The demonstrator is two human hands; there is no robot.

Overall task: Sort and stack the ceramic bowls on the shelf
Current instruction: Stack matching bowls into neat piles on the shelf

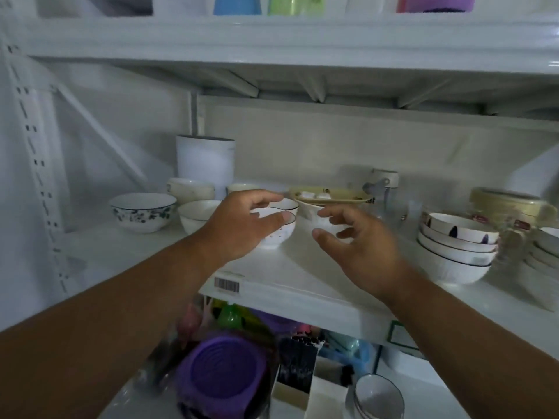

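While 1 stack (456, 246) is sitting sorted at right, several bowls (142, 211) are lying loose; left hand (239, 228) is gripping a small bowl (276, 229); right hand (360, 240) is reaching, fingers spread, holding nothing

Shelf (302, 285): was painted white throughout.
Floral bowl (142, 211): was white, banded with dark green and blue leaves and rimmed in dark blue.
Small bowl (276, 234): was white, dotted faintly with pink and edged by a thin dark line.
Plain bowl (196, 214): was white with a thin dark rim.
Stacked bowls (456, 249): were white, marked with dark purple brush strokes and edged in dark blue.
Shallow dish (329, 197): was coloured pale yellow.
Canister (205, 161): was white.
Round lid (223, 371): was purple, ribbed with concentric rings.
Upper containers: were seen in blue (237, 4), light green (295, 4) and purple (438, 3).
Barcode label (227, 286): was striped black on white.
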